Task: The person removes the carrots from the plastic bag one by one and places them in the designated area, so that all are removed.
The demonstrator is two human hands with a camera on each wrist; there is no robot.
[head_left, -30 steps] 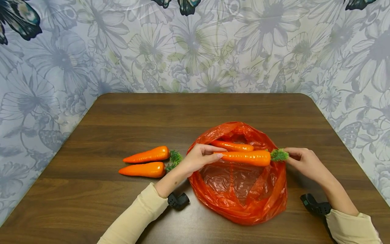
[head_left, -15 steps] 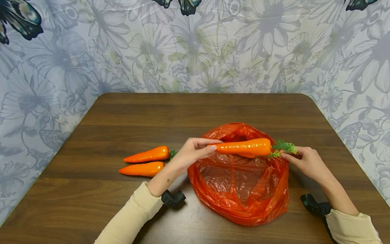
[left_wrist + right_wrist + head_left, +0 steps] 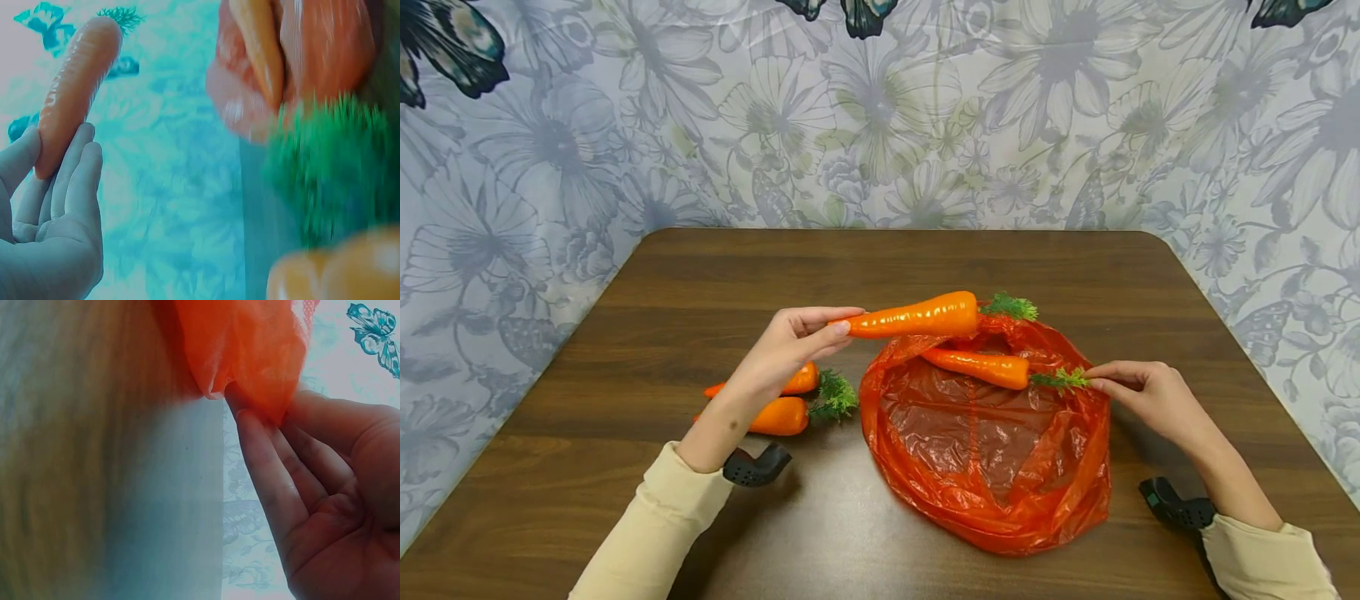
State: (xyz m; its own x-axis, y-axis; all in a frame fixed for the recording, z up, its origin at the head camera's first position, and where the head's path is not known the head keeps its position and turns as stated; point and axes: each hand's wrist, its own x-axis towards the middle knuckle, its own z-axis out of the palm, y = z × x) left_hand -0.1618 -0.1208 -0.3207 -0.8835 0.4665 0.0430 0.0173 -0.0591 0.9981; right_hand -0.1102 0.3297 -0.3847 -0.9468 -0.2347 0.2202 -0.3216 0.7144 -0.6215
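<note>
My left hand [image 3: 782,350] pinches an orange carrot [image 3: 917,317] by its narrow tip, its green top pointing right over the bag's far rim. In the left wrist view the thumb and fingers close on that tip. My right hand [image 3: 1142,392] pinches the right rim of a red plastic bag [image 3: 985,525], which the right wrist view shows between thumb and fingers. Inside the wide mouth of the bag lies another carrot [image 3: 981,367], its green top close to the right fingertips. Two more carrots, one nearer [image 3: 782,417] and one farther [image 3: 802,379], lie partly hidden behind the left forearm.
A brown wooden table [image 3: 700,275] carries everything, with its far edge near a flowered wall covering [image 3: 880,125]. Black wrist devices sit at the left wrist [image 3: 756,465] and right wrist [image 3: 1176,504].
My left hand has lifted the carrot out of the bag's mouth and carried it left and up. The right hand has stayed at the rim.
</note>
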